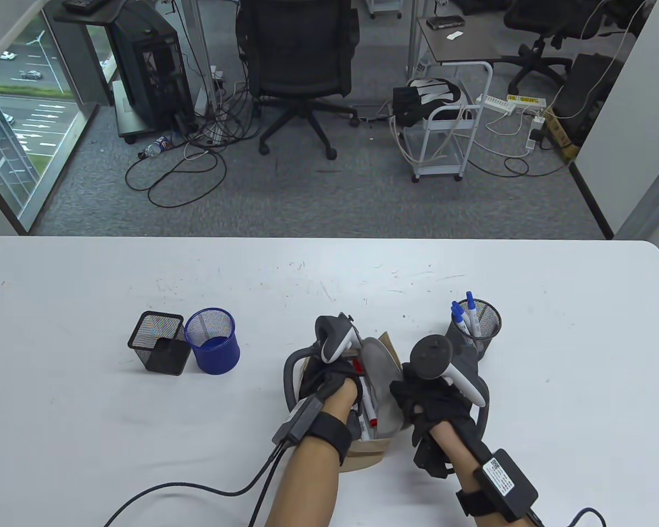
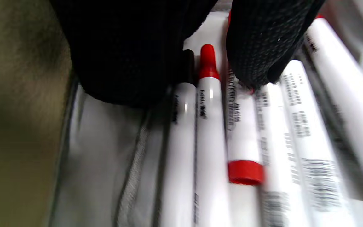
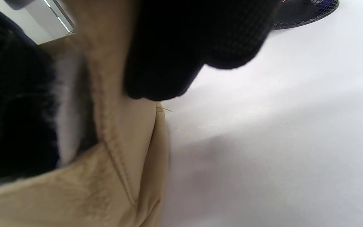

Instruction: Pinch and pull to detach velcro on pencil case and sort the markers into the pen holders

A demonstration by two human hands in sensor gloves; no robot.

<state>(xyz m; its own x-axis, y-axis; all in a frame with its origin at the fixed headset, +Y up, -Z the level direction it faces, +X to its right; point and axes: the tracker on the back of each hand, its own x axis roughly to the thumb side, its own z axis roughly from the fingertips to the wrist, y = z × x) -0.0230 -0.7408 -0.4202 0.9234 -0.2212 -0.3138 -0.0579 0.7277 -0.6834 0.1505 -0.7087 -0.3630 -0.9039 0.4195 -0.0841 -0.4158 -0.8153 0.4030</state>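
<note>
The tan pencil case (image 1: 369, 451) lies open near the table's front edge, with its grey lining showing. Several white markers (image 1: 368, 407) with red caps lie inside it. My left hand (image 1: 345, 380) reaches into the case. In the left wrist view its gloved fingertips (image 2: 260, 47) sit on the markers, with a red-capped marker (image 2: 211, 132) and a black-capped one (image 2: 181, 126) between thumb and finger. Whether they grip one is unclear. My right hand (image 1: 412, 398) pinches the case's right side, where the tan fabric (image 3: 112, 176) runs between its thumb and fingers (image 3: 181, 53).
A black square mesh holder (image 1: 159, 343) and a blue round mesh holder (image 1: 213, 340) stand at the left. A dark round mesh holder (image 1: 476, 325) with blue-capped markers stands just behind my right hand. Cables trail off the table's (image 1: 88, 285) front edge.
</note>
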